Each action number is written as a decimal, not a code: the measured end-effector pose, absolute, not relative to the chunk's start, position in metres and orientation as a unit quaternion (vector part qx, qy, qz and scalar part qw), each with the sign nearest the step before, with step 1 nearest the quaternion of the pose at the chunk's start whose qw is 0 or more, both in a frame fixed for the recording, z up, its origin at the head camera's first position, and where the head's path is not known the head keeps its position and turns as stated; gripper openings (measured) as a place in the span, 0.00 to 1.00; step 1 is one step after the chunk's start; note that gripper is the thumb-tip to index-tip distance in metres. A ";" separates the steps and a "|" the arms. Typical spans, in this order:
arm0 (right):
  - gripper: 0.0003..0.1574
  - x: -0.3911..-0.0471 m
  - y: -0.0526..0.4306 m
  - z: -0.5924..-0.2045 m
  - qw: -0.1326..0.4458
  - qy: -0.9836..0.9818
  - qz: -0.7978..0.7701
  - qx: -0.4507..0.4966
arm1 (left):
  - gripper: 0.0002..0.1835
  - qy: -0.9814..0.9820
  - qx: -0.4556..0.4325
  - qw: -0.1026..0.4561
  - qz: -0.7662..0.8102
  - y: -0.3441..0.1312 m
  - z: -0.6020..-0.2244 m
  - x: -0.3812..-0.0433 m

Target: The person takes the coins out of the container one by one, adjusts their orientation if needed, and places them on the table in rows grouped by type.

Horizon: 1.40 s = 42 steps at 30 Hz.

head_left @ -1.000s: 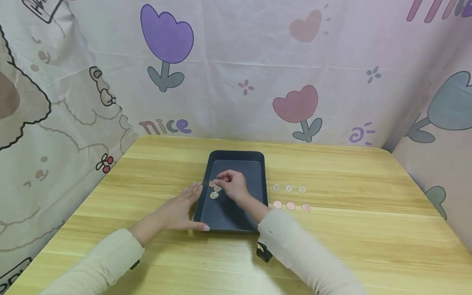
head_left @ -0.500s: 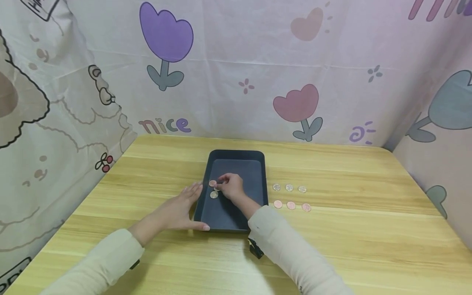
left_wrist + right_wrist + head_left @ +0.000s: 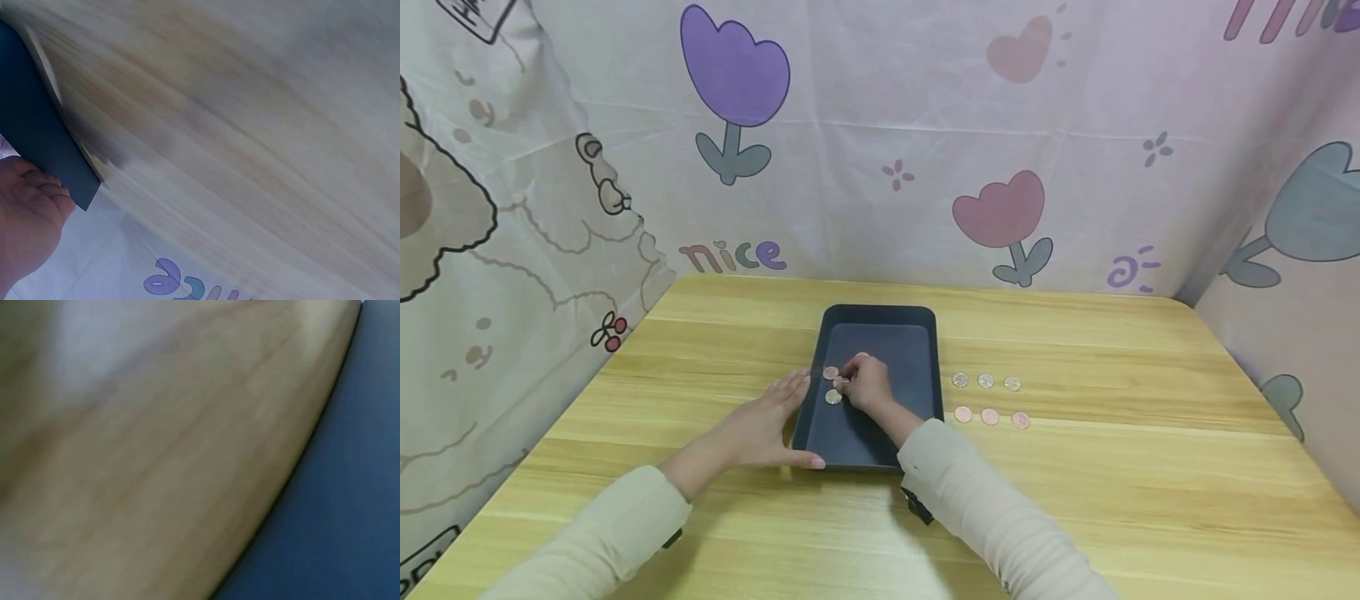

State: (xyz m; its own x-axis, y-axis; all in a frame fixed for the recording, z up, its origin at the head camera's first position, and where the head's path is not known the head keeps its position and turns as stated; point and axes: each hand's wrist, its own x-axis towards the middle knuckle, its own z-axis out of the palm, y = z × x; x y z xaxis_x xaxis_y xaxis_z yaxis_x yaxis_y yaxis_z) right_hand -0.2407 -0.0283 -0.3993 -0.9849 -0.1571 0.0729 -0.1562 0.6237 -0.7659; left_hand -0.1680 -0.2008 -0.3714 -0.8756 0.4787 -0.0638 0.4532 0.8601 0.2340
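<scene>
A dark rectangular tray (image 3: pixel 865 446) lies on the table. My left hand (image 3: pixel 765 425) rests against its near left corner, fingers stretched along the left wall and thumb at the front rim; the left wrist view shows these fingers (image 3: pixel 47 187) at the tray's outer wall. Inside the tray my right hand (image 3: pixel 871 387) bends its fingers and pinches at the edge of a silvery coin (image 3: pixel 839 382). Beside it lie a copper coin (image 3: pixel 831 372) and another silvery coin (image 3: pixel 833 397). A further reddish coin (image 3: pixel 862 356) peeks out behind the right hand, mostly hidden.
Right of the tray, three silvery coins, one being the middle coin (image 3: pixel 986 381), form a row. Three copper coins, with this middle one (image 3: pixel 989 417), line up nearer. A printed cloth (image 3: pixel 850 100) hangs behind the wooden table (image 3: pixel 1112 500).
My right hand has lowered slightly and drawn a little left in the tray, its fingertips now at the silvery coin. A reddish coin shows behind it. My left hand stays put.
</scene>
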 end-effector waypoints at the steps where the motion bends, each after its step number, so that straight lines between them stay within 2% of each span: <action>1: 0.06 -0.240 -0.028 -0.399 0.000 0.903 -0.420 -0.088 | 0.64 0.962 0.242 0.060 0.107 -0.201 -0.371 -0.168; 7: 0.05 -0.240 -0.029 -0.397 0.014 0.918 -0.386 -0.085 | 0.64 0.962 0.242 0.059 0.107 -0.200 -0.371 -0.168; 13: 0.10 -0.243 -0.028 -0.405 0.000 0.921 -0.379 -0.091 | 0.64 0.963 0.243 0.055 0.107 -0.200 -0.371 -0.167; 17: 0.10 -0.240 -0.027 -0.400 0.002 0.911 -0.408 -0.063 | 0.64 0.962 0.242 0.056 0.110 -0.200 -0.371 -0.166; 19: 0.13 -0.238 -0.025 -0.398 -0.004 0.908 -0.416 -0.055 | 0.64 0.963 0.239 0.058 0.110 -0.200 -0.372 -0.165; 24: 0.23 -0.236 -0.019 -0.392 0.044 0.886 -0.462 -0.015 | 0.65 0.964 0.235 0.060 0.108 -0.199 -0.372 -0.164; 27: 0.26 -0.234 -0.014 -0.387 0.077 0.864 -0.498 0.008 | 0.65 0.964 0.233 0.061 0.110 -0.199 -0.372 -0.164; 30: 0.23 -0.232 -0.008 -0.380 0.097 0.843 -0.529 0.022 | 0.64 0.965 0.231 0.061 0.110 -0.199 -0.371 -0.164; 34: 0.13 -0.229 0.002 -0.371 0.109 0.826 -0.553 0.023 | 0.64 0.966 0.228 0.062 0.109 -0.198 -0.370 -0.164; 42: 0.11 -0.228 0.022 -0.358 0.117 0.812 -0.571 0.027 | 0.65 0.966 0.227 0.063 0.111 -0.198 -0.371 -0.165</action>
